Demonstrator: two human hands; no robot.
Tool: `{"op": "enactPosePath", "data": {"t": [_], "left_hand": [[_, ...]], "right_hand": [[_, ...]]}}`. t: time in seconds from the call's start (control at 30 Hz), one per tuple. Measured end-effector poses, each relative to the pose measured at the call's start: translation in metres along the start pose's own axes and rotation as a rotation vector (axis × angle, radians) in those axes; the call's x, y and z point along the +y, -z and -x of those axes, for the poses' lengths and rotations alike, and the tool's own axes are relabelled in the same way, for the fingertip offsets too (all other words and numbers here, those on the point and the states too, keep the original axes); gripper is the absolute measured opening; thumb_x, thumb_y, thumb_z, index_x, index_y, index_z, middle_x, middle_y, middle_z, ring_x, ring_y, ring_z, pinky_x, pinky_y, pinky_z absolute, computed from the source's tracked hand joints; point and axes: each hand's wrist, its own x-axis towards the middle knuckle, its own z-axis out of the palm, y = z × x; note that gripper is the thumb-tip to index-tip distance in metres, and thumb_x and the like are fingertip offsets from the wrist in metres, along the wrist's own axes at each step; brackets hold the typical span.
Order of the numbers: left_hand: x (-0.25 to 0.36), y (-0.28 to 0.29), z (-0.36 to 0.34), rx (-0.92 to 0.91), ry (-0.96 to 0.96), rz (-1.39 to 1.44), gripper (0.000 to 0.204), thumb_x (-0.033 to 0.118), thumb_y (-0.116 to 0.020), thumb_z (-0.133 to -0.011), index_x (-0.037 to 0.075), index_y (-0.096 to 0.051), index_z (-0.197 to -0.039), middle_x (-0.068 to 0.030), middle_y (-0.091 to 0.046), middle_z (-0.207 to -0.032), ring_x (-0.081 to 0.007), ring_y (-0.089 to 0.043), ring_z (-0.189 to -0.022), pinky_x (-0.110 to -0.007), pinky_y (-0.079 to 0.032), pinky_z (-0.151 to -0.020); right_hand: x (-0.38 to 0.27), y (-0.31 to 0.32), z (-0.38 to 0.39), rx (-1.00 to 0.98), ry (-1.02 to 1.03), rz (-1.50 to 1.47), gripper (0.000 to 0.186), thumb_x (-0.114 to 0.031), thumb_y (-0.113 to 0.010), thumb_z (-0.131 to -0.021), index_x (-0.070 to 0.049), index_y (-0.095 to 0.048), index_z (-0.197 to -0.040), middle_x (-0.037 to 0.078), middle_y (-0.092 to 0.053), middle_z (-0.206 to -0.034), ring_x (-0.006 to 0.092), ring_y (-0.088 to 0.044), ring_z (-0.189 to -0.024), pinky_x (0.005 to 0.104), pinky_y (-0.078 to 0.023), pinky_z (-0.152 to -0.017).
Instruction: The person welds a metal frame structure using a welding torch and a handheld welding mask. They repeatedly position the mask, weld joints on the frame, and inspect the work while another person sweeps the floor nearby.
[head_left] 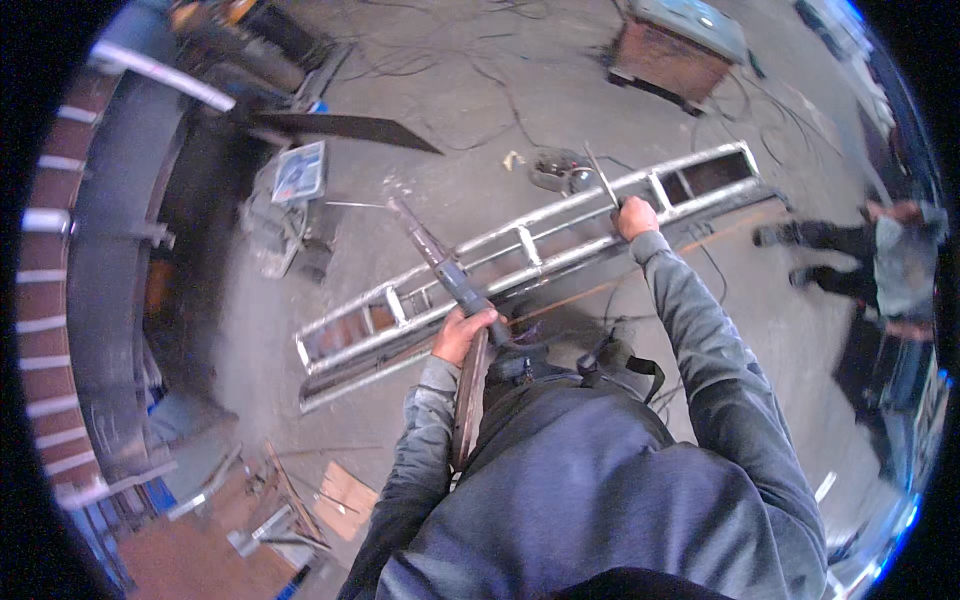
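My left hand [463, 335] is closed around a long, dark tube-shaped tool [455, 278], whose exact kind I cannot make out. Its far end crosses over a silver ladder-like metal frame [529, 246], and a thin rod [360, 204] shows beside its tip. Below that hand, a brown, worn bar [467, 405] runs down toward my body. My right hand [636, 216] is wrapped around a thin, pale rod [601, 172], held at a slant over the frame's far rail. The fingertips of the right hand are partly hidden.
Beyond the frame stands a rusty box-shaped unit [672, 55] with cables on the floor. A plastic case [300, 172] rests on clutter at left, near a dark metal sheet [350, 128]. Another person [900, 250] is at right. Scrap wood [346, 498] lies lower left.
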Motion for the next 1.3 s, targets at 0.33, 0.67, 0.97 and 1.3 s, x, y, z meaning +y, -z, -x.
{"op": "enactPosePath", "data": {"t": [0.33, 0.67, 0.97, 1.3], "left_hand": [[-0.011, 0.057, -0.073, 0.056, 0.081, -0.066, 0.044, 0.033, -0.071, -0.084, -0.004, -0.067, -0.107, -0.0112, -0.072, -0.098, -0.0191, -0.065, -0.086, -0.032, -0.05, -0.082], [-0.028, 0.056, -0.104, 0.06, -0.068, -0.159, 0.045, 0.041, -0.07, -0.081, -0.001, -0.075, -0.097, -0.0075, -0.067, -0.084, -0.0167, -0.059, -0.065, -0.03, -0.048, -0.059], [-0.027, 0.053, -0.112, 0.221, -0.02, -0.3, 0.054, 0.037, -0.078, -0.079, -0.009, -0.066, -0.105, -0.0137, -0.069, -0.098, -0.0215, -0.065, -0.078, -0.034, -0.052, -0.072], [-0.034, 0.05, -0.125, 0.182, 0.001, -0.266, 0.057, 0.044, -0.078, -0.079, -0.008, -0.068, -0.101, -0.0115, -0.068, -0.098, -0.0228, -0.064, -0.083, -0.038, -0.054, -0.077]], "right_hand": [[0.029, 0.069, 0.227, 0.361, -0.271, -0.659, 0.032, -0.03, -0.065, -0.091, 0.0, -0.068, -0.104, 0.017, -0.07, -0.084, 0.0274, -0.07, -0.078, 0.0392, -0.053, -0.073], [0.085, -0.046, 0.368, 0.254, -0.562, -0.926, 0.025, -0.022, -0.063, -0.094, 0.0, -0.067, -0.105, 0.011, -0.07, -0.081, 0.0199, -0.068, -0.074, 0.0346, -0.052, -0.069], [0.089, -0.046, 0.358, 0.159, -0.494, -0.896, 0.029, -0.032, -0.065, -0.09, -0.008, -0.069, -0.106, 0.013, -0.072, -0.086, 0.0239, -0.069, -0.084, 0.0372, -0.052, -0.077], [0.092, -0.007, 0.382, 0.18, -0.58, -1.033, 0.032, -0.032, -0.061, -0.094, -0.004, -0.066, -0.11, 0.012, -0.068, -0.09, 0.0201, -0.067, -0.074, 0.0363, -0.055, -0.071]]}}
